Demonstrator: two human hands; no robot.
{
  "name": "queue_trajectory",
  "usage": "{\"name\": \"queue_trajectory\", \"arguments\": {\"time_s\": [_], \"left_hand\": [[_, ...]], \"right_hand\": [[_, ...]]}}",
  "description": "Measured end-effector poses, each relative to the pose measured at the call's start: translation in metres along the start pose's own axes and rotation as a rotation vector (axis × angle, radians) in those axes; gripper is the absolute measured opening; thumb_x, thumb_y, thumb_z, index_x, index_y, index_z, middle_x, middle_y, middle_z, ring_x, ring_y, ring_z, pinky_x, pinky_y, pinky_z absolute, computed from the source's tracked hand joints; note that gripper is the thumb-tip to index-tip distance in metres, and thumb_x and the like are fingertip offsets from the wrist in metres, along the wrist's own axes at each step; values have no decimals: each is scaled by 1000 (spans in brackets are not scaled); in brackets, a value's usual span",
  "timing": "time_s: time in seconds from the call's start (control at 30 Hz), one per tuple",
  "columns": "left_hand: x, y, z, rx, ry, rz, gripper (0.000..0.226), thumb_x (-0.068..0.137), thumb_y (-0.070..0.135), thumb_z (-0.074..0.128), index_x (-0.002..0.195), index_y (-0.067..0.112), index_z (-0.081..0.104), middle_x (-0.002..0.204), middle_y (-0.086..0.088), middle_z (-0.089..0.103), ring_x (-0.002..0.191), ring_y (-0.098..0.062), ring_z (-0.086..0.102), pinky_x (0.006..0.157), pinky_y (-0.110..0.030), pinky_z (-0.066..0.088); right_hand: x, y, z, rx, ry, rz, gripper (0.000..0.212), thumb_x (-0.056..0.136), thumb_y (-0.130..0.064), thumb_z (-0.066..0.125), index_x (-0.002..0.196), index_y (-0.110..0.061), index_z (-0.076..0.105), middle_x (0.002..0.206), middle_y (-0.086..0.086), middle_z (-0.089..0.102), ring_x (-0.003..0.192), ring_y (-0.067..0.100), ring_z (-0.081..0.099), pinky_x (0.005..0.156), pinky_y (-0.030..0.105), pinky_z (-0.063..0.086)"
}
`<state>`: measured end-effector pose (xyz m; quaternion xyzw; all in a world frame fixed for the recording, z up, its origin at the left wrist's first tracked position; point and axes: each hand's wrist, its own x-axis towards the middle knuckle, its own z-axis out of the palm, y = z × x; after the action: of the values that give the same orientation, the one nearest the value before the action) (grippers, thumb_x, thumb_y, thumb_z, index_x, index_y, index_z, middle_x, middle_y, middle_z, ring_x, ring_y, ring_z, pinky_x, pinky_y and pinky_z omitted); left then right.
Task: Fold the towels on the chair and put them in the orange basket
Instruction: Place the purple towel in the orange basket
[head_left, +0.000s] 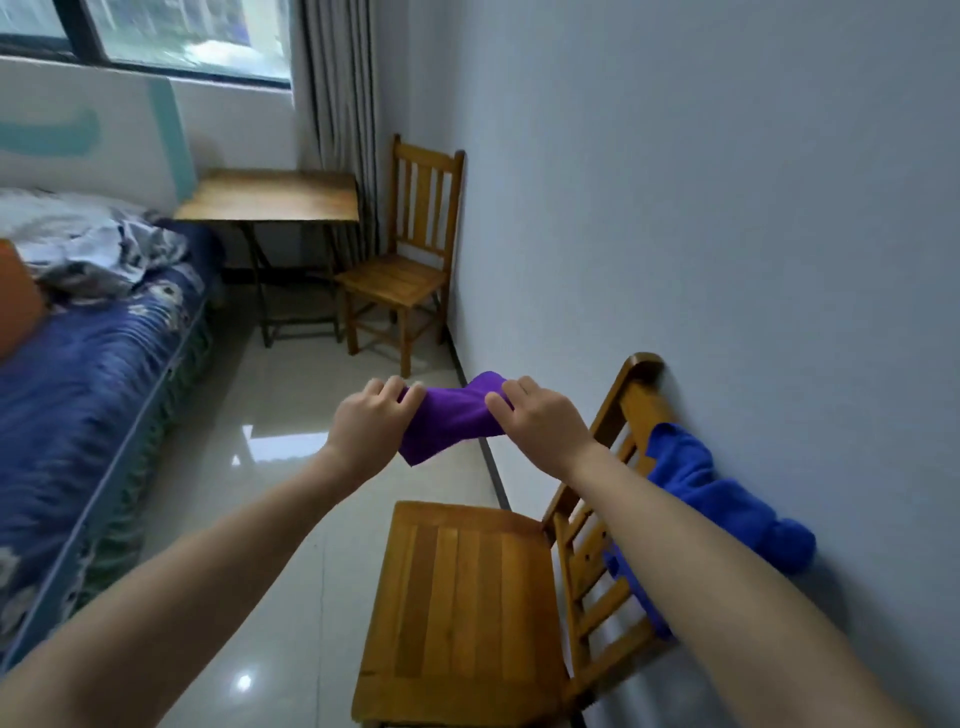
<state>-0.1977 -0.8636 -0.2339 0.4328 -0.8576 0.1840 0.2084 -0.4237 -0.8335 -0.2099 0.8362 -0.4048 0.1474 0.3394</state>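
Note:
A purple towel (449, 418) hangs in the air above the floor, beyond the near wooden chair (457, 597). My left hand (371, 423) grips its left edge and my right hand (540, 415) grips its right edge, with the cloth bunched between them. A blue towel (701, 488) is draped over the backrest of the near chair, against the wall. An orange object (13, 299) shows at the left edge on the bed; I cannot tell whether it is the basket.
A bed (93, 374) with blue patterned bedding and a crumpled quilt fills the left side. A second wooden chair (400, 270) and a small folding table (270, 200) stand at the far end by the curtain. Glossy tiled floor (270, 447) lies between bed and wall.

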Motion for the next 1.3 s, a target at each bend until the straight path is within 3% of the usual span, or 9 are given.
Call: {"name": "queue_trajectory", "arguments": {"time_s": [0.13,0.33,0.6,0.73,0.8,0.93,1.1,1.2,1.3], "left_hand": [[-13,14,-53,53,99,37,56,55,8,86,102,6,54,79,-13,66,60,-27,64,42,-29,52],[-36,-21,-121,193,183,-6,53,52,6,86,97,6,57,76,-12,65,55,-26,62,38,-27,48],[-95,-140,-175,354,251,-183,64,46,1,82,99,10,47,71,-10,63,53,-28,61,32,-26,42],[-129,-210,-198,483,270,-223,48,51,2,78,95,8,59,70,-10,64,52,-28,61,32,-26,43],[-143,-245,-204,495,294,-244,41,63,4,65,100,10,50,71,-11,65,54,-28,62,32,-27,46],[-162,-298,-200,480,280,-272,28,71,11,43,99,12,45,70,-9,63,52,-26,60,30,-26,44],[-156,-336,-164,468,229,-272,29,70,15,33,96,13,45,67,-7,62,50,-25,58,30,-23,40],[-128,-357,-129,459,203,-243,27,71,12,32,95,12,45,66,-7,61,49,-25,57,31,-23,42],[-84,-383,-98,478,175,-205,33,69,10,31,88,9,59,65,-7,61,49,-24,57,30,-23,40]], "right_hand": [[-5,1,-48,-42,92,-45,55,58,-11,86,92,-8,43,72,11,64,56,20,60,43,23,48],[46,-18,-89,-53,244,-162,56,60,-14,85,97,-7,44,71,9,64,54,17,59,42,21,47],[185,-89,-79,1,405,-335,50,71,-17,79,107,-8,46,78,9,65,61,19,61,45,24,52],[264,-137,-63,39,481,-403,50,69,-13,78,106,-8,45,80,10,64,64,21,61,45,29,52],[300,-162,-55,80,513,-397,53,67,-17,80,105,-9,45,80,9,64,64,21,61,45,29,52],[347,-199,-32,127,569,-395,49,65,-13,78,101,-9,46,76,7,62,59,20,58,41,28,48],[372,-207,6,149,585,-431,20,76,-5,48,96,-9,46,71,6,60,55,19,55,39,27,44],[383,-189,48,171,517,-408,22,76,-3,52,96,-9,46,70,6,59,54,19,54,38,27,44],[403,-162,95,199,471,-403,29,73,-2,62,96,-9,47,71,6,59,54,19,54,38,28,45]]}}
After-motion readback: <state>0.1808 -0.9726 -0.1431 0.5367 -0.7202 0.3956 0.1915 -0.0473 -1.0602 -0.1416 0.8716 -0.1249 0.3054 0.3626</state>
